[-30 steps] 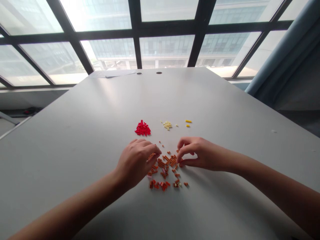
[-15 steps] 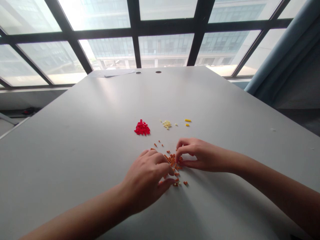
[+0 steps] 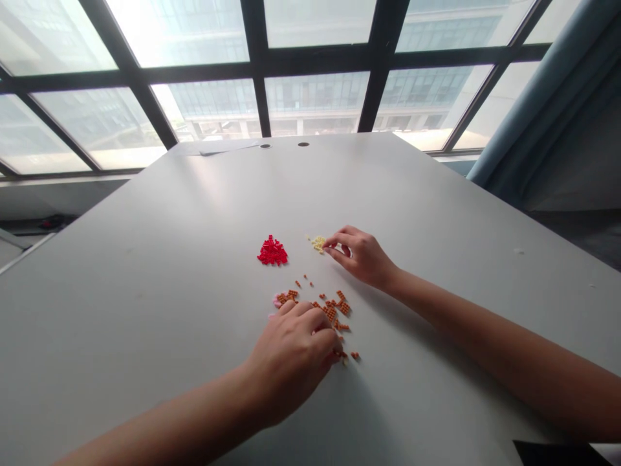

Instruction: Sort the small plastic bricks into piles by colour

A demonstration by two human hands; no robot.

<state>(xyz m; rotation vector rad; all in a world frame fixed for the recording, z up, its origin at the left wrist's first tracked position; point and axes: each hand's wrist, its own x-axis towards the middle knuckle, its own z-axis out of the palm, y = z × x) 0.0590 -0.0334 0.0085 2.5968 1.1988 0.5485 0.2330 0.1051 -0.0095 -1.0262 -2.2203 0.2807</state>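
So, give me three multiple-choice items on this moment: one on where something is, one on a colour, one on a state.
1. What are the fingertips of the right hand nearest to?
A. the red heap
B. the pale-yellow bricks
C. the loose scatter

2. What colour are most bricks in the loose scatter?
A. orange
B. blue
C. white

3. How does the left hand stand?
A. raised well clear of the table
B. curled down over the near side of the scatter
C. spread flat beside the red heap

1: B, the fingertips sit at that small pile.
2: A, orange bricks dominate the scatter.
3: B, its fingers bend down onto the bricks.
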